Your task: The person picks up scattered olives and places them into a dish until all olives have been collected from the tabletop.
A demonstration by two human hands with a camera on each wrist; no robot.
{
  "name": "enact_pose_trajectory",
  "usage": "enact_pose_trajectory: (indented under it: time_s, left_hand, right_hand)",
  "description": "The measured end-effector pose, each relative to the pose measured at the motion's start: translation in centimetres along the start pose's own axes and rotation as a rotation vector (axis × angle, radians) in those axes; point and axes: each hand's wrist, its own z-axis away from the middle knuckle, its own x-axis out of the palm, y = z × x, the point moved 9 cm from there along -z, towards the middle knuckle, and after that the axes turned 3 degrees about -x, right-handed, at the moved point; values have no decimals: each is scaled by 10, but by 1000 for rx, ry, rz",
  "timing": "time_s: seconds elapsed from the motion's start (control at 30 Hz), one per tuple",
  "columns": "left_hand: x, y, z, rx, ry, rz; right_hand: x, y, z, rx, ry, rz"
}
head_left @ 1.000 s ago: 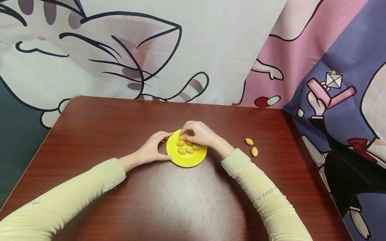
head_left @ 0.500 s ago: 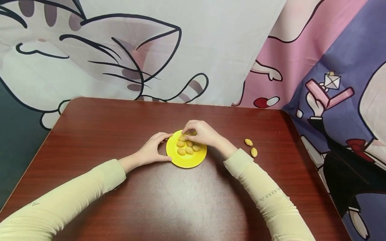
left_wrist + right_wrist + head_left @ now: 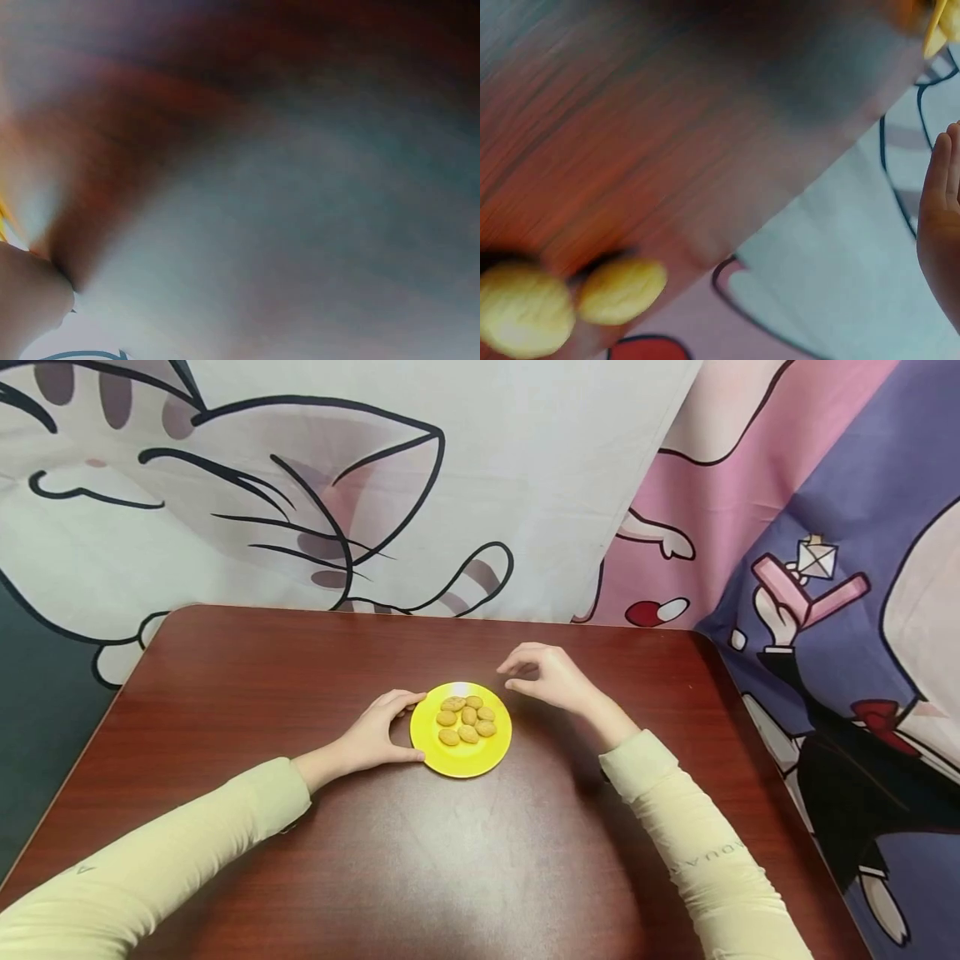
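A round yellow plate (image 3: 465, 764) lies on the table, bearing several oval, yellow-brown pieces (image 3: 468, 734) that look like nuts in the shell. My left hand (image 3: 372, 735) holds the plate's left rim between thumb and spread fingers. In the left wrist view only part of that hand (image 3: 34, 300) shows, with a sliver of plate at the edge. Off the plate's upper right, my right hand (image 3: 551, 677) hovers with loosely bent fingers and nothing between them. Two more of the oval pieces (image 3: 622, 290) lie on the table in the right wrist view; my right arm hides them in the head view.
The reddish-brown wooden table (image 3: 450, 877) has rounded far corners. A cloth with a cartoon cat (image 3: 300, 527) hangs behind it. On the right hangs a pink and blue printed cloth (image 3: 832, 635).
My right hand has left the pieces on the plate and moved right, with its fingers empty. Its arm now covers the two loose pieces. The left hand stays at the rim.
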Motion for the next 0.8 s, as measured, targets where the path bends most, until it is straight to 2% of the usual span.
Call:
enact_pose_trajectory:
  time_s: [0.5, 0.8]
  left_hand:
    - [0, -3, 3, -13, 8, -5]
    - [0, 0, 2, -11, 6, -4]
  right_hand:
    - [-70, 38, 59, 84, 164, 78]
    - [-87, 67, 97, 162, 199, 99]
